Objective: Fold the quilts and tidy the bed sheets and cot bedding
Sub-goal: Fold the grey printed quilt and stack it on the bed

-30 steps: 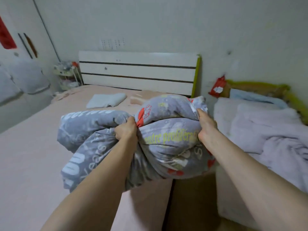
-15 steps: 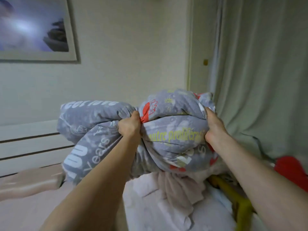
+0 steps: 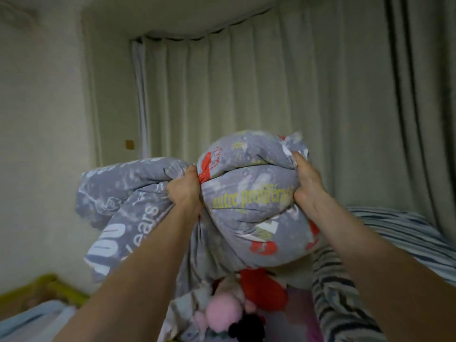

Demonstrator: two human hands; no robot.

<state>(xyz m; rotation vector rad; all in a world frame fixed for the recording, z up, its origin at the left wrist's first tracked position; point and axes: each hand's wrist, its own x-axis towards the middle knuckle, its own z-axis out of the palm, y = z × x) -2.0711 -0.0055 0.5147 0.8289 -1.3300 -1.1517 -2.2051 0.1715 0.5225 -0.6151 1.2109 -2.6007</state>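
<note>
— What's the bundle like?

— I see a puffy grey quilt, soft cotton printed with white and yellow lettering and red shapes, bunched into a rounded roll and held up before pale pleated curtains.

— And the hands?

— My left hand clenches a gathered fold at the roll's left; my right hand grips its right end, fingers dug into the fabric. Below lie plush toys and striped bedding.

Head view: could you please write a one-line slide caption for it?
Both hands, left hand and right hand, grip a bundled grey printed quilt held up before pale curtains.
</note>
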